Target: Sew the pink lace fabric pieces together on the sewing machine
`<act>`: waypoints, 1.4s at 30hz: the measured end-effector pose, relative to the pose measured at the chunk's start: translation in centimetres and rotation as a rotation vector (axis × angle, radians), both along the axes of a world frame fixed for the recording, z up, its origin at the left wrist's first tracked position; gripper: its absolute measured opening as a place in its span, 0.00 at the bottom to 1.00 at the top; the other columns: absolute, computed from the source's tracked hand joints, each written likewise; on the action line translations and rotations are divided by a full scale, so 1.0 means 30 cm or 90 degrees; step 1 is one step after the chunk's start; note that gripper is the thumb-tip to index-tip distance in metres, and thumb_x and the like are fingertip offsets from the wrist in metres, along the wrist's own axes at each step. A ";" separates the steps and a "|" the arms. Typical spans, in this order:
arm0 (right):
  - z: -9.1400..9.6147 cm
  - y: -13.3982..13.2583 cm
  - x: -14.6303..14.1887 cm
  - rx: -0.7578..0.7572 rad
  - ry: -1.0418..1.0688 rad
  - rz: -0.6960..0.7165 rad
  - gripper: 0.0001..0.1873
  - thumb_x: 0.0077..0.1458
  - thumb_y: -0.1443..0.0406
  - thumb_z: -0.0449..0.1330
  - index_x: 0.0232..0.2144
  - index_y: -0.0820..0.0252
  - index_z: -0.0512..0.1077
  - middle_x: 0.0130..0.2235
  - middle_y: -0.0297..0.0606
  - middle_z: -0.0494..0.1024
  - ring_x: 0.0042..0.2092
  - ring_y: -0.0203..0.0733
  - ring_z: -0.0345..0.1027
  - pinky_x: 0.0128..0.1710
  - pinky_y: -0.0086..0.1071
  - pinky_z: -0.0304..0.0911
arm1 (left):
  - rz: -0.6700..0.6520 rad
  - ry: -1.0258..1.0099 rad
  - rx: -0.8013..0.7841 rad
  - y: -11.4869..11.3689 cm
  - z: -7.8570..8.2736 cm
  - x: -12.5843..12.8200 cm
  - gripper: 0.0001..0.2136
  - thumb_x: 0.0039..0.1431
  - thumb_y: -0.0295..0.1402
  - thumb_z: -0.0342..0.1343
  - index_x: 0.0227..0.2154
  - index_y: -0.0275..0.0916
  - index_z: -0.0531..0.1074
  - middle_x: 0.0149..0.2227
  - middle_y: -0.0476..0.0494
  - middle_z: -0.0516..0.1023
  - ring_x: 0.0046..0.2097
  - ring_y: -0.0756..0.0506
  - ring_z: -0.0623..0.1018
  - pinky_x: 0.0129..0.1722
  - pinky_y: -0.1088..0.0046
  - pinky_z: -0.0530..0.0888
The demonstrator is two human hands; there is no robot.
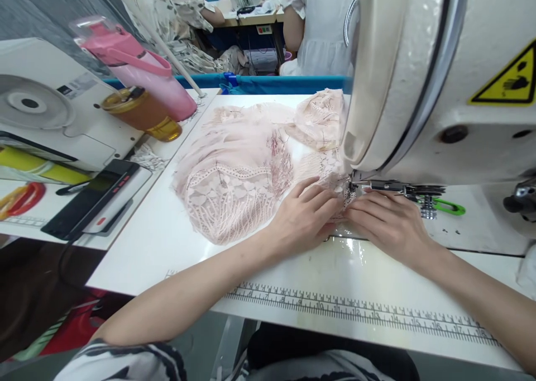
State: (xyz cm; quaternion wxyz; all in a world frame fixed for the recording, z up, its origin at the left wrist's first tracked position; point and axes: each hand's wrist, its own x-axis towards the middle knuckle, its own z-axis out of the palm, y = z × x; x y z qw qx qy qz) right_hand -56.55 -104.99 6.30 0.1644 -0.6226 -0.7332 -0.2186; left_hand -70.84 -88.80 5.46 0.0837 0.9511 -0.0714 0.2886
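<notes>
A pale pink lace garment (243, 174) lies spread on the white sewing table (167, 247). My left hand (304, 216) rests on the lace edge with its fingers curled and pressed on the fabric, just left of the needle area. My right hand (389, 224) lies beside it, fingertips pinching the lace under the presser foot (355, 188) of the white sewing machine (439, 74). The two hands nearly touch. The needle itself is mostly hidden by the machine head.
A pink bottle (138, 62) and an amber jar (142, 113) stand at the back left, near a black control box (96, 199) and another machine (42, 107). A ruler strip (355, 311) runs along the table's front edge. Two people sit beyond the blue divider (272, 84).
</notes>
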 end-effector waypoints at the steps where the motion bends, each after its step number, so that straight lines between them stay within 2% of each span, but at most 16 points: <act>1: -0.001 0.000 -0.001 -0.002 0.010 -0.003 0.11 0.56 0.76 0.56 0.37 0.57 0.70 0.38 0.30 0.79 0.42 0.35 0.69 0.44 0.32 0.62 | -0.005 -0.006 0.008 0.004 0.001 -0.001 0.05 0.63 0.31 0.52 0.37 0.39 0.72 0.37 0.49 0.80 0.43 0.49 0.77 0.58 0.63 0.67; 6: 0.003 0.008 -0.014 -0.015 0.047 -0.019 0.05 0.59 0.68 0.56 0.40 0.57 0.70 0.36 0.33 0.78 0.42 0.38 0.70 0.46 0.34 0.62 | -0.021 -0.058 0.058 0.011 0.003 -0.003 0.07 0.64 0.31 0.53 0.32 0.41 0.74 0.33 0.54 0.80 0.38 0.51 0.78 0.58 0.64 0.67; 11: 0.006 0.016 -0.015 -0.013 0.056 0.005 0.03 0.58 0.70 0.58 0.33 0.59 0.71 0.35 0.34 0.78 0.41 0.37 0.69 0.41 0.33 0.62 | -0.036 -0.078 0.141 0.005 0.009 -0.002 0.10 0.64 0.27 0.52 0.29 0.41 0.74 0.33 0.55 0.80 0.38 0.52 0.77 0.59 0.64 0.66; 17: 0.008 0.008 -0.014 0.002 0.045 -0.009 0.05 0.57 0.68 0.60 0.38 0.59 0.71 0.39 0.34 0.79 0.44 0.38 0.70 0.39 0.33 0.61 | -0.030 -0.071 0.178 0.006 0.023 -0.004 0.13 0.64 0.23 0.50 0.28 0.41 0.75 0.31 0.55 0.80 0.37 0.51 0.77 0.58 0.63 0.67; 22: 0.007 -0.013 -0.023 -0.017 -0.020 -0.027 0.07 0.56 0.73 0.59 0.35 0.58 0.72 0.39 0.30 0.80 0.46 0.39 0.70 0.44 0.36 0.60 | -0.044 -0.067 0.170 0.006 0.020 0.000 0.12 0.63 0.23 0.50 0.27 0.39 0.75 0.30 0.53 0.79 0.37 0.50 0.77 0.55 0.64 0.69; 25: 0.007 -0.015 -0.030 -0.004 -0.015 -0.027 0.07 0.56 0.74 0.59 0.34 0.59 0.71 0.37 0.31 0.80 0.44 0.38 0.71 0.47 0.36 0.60 | -0.042 -0.017 0.111 0.013 0.010 0.008 0.09 0.64 0.27 0.49 0.36 0.37 0.75 0.40 0.46 0.80 0.44 0.47 0.77 0.52 0.66 0.73; 28: 0.012 -0.009 -0.036 0.010 0.006 -0.018 0.08 0.56 0.74 0.59 0.36 0.58 0.72 0.37 0.31 0.80 0.43 0.38 0.72 0.46 0.35 0.63 | -0.077 0.052 0.047 0.025 -0.007 0.017 0.15 0.66 0.32 0.47 0.50 0.32 0.70 0.53 0.39 0.74 0.56 0.45 0.73 0.56 0.65 0.71; 30: 0.017 -0.004 -0.038 0.019 0.019 -0.012 0.09 0.55 0.75 0.58 0.37 0.58 0.73 0.36 0.32 0.80 0.42 0.38 0.72 0.45 0.34 0.65 | -0.102 0.091 0.043 0.032 -0.019 0.020 0.18 0.66 0.34 0.46 0.55 0.31 0.67 0.57 0.39 0.70 0.60 0.45 0.69 0.60 0.64 0.67; 35: 0.014 -0.003 -0.037 0.027 0.043 -0.003 0.10 0.53 0.77 0.59 0.35 0.60 0.73 0.35 0.34 0.80 0.40 0.37 0.72 0.46 0.32 0.66 | -0.094 0.129 0.059 0.039 -0.031 0.019 0.20 0.64 0.33 0.48 0.57 0.30 0.66 0.58 0.38 0.68 0.61 0.41 0.67 0.62 0.62 0.65; 42: 0.005 0.005 -0.041 0.034 0.050 -0.003 0.09 0.54 0.77 0.58 0.33 0.59 0.73 0.33 0.31 0.80 0.37 0.34 0.72 0.46 0.31 0.68 | -0.113 0.137 0.050 0.054 -0.009 0.017 0.19 0.65 0.34 0.49 0.56 0.32 0.66 0.58 0.39 0.69 0.61 0.42 0.67 0.62 0.62 0.66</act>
